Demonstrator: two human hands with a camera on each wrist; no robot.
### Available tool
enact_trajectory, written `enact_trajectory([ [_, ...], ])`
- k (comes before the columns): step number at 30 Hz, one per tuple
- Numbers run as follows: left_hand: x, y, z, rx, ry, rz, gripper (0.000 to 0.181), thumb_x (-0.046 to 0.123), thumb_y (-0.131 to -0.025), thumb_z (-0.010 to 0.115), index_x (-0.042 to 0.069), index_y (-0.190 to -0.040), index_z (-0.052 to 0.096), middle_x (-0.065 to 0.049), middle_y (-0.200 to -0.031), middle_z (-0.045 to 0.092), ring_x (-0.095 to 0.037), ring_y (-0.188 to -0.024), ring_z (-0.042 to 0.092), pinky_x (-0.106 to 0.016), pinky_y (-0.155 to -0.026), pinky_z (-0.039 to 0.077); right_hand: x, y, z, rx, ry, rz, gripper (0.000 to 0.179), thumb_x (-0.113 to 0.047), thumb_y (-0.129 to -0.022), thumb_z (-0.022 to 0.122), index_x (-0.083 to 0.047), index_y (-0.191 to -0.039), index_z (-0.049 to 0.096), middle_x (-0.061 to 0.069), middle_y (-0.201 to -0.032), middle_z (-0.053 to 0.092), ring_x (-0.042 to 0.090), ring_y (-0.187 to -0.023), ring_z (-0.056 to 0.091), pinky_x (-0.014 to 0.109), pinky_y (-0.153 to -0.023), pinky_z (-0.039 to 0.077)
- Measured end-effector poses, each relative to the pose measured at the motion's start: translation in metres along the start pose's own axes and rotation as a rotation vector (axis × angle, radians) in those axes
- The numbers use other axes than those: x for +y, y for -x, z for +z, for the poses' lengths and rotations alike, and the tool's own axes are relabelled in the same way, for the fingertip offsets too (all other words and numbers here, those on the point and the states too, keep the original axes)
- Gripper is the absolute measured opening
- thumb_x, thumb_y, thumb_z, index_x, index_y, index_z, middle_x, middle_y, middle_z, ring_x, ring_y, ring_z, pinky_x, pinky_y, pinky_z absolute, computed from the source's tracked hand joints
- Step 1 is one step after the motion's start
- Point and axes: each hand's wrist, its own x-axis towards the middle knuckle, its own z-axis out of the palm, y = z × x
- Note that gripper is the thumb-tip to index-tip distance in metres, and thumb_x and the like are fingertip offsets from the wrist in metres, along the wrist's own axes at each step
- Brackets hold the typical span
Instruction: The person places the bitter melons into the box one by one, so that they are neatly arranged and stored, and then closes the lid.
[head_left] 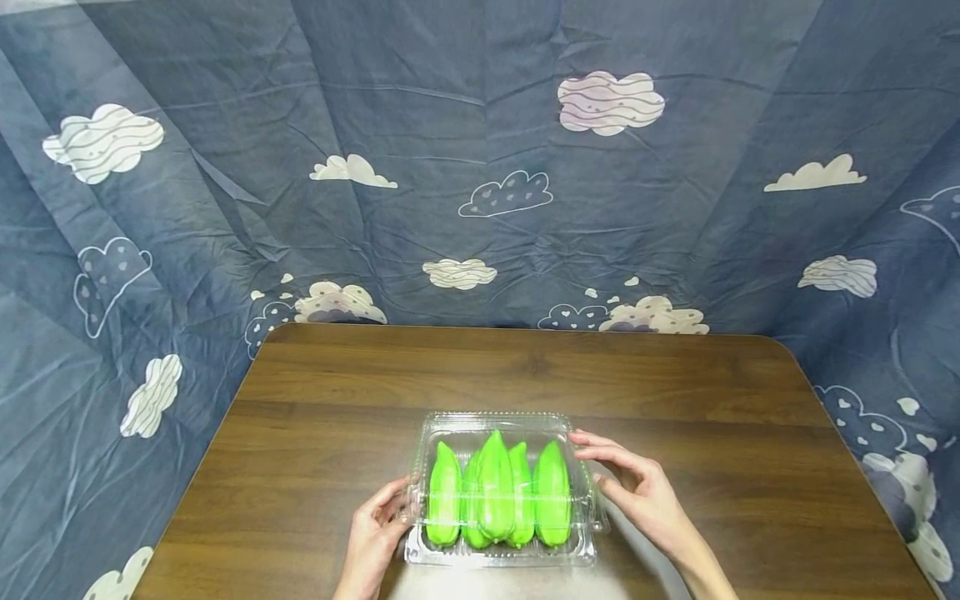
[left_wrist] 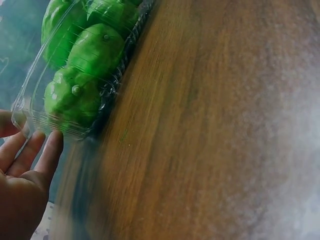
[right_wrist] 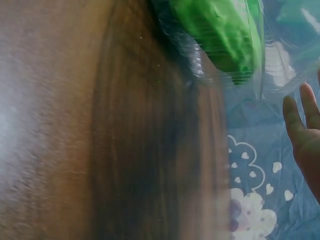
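A clear plastic clamshell box point(head_left: 501, 557) stands near the front of the wooden table. Inside are several bright green, ridged, pointed pieces point(head_left: 553, 493) that look like star fruit. Its transparent lid point(left_wrist: 25, 95) tilts over them, with the front rim raised off the base. At the box's left side, my left hand point(head_left: 372, 533) touches the plastic near the lid's corner, fingers and thumb fairly straight. My right hand point(head_left: 637, 487) is at the right side, fingers extended along the lid; in the right wrist view their tips seem just beside it. Exact contact there is unclear.
Brown wood-grain tabletop point(head_left: 315, 450) surrounds the box, with rounded far corners. Beyond the table's far edge hangs a dark blue curtain point(head_left: 420, 233) printed with white clouds, which also runs down both sides. A bright glare lies on the table in front of the box.
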Motion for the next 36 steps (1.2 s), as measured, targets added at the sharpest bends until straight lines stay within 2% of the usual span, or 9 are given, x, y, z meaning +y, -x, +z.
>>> enact_trajectory([
  [6,0.000,0.002,0.000,0.003,0.002,0.004,0.044,-0.008,-0.085,0.065,-0.012,-0.127,0.056,-0.024,-0.123,0.061,-0.014,-0.101,0.063,-0.024,-0.080,0.051,0.003,0.008,0.006,0.000,0.027,-0.044,0.046,0.028,-0.082,0.052,0.006,-0.119,0.064,0.029,-0.130,0.056,0.026,-0.132,0.048,0.025,-0.108,0.034],
  [16,-0.003,0.001,-0.002,-0.009,-0.006,0.004,0.044,-0.007,-0.085,0.066,-0.011,-0.127,0.057,-0.024,-0.128,0.059,-0.015,-0.103,0.063,-0.024,-0.080,0.051,0.000,0.019,0.019,0.056,-0.017,0.100,0.037,0.020,-0.085,0.058,0.007,-0.119,0.063,0.027,-0.133,0.055,0.021,-0.134,0.045,0.025,-0.108,0.033],
  [23,-0.004,-0.001,-0.004,-0.030,-0.018,0.007,0.045,-0.004,-0.085,0.068,-0.009,-0.128,0.057,-0.024,-0.128,0.059,-0.015,-0.104,0.062,-0.024,-0.081,0.051,-0.003,0.023,0.025,0.090,0.009,0.134,0.038,0.019,-0.082,0.065,0.007,-0.118,0.063,0.026,-0.132,0.055,0.016,-0.133,0.046,0.023,-0.108,0.033],
  [28,-0.005,-0.002,-0.008,-0.065,-0.005,0.000,0.039,0.000,-0.093,0.060,-0.010,-0.130,0.055,-0.026,-0.128,0.058,-0.014,-0.104,0.063,-0.025,-0.083,0.051,-0.003,0.023,0.027,0.096,0.010,0.125,0.038,0.019,-0.082,0.065,0.007,-0.118,0.063,0.025,-0.132,0.056,0.018,-0.133,0.046,0.023,-0.108,0.033],
  [31,-0.005,-0.002,-0.009,-0.087,0.035,-0.008,0.037,0.008,-0.100,0.052,-0.012,-0.132,0.052,-0.028,-0.131,0.054,-0.013,-0.106,0.061,-0.027,-0.086,0.052,-0.002,0.023,0.027,0.095,-0.001,0.115,0.039,0.020,-0.082,0.064,0.007,-0.119,0.063,0.026,-0.133,0.055,0.020,-0.134,0.045,0.024,-0.109,0.032],
  [36,-0.002,-0.001,-0.009,-0.116,0.101,-0.005,0.040,0.009,-0.101,0.050,-0.014,-0.133,0.049,-0.029,-0.132,0.052,-0.017,-0.109,0.060,-0.029,-0.089,0.052,-0.003,0.023,0.027,0.096,-0.006,0.108,0.039,0.020,-0.082,0.063,0.008,-0.119,0.062,0.027,-0.134,0.054,0.021,-0.134,0.044,0.024,-0.109,0.031],
])
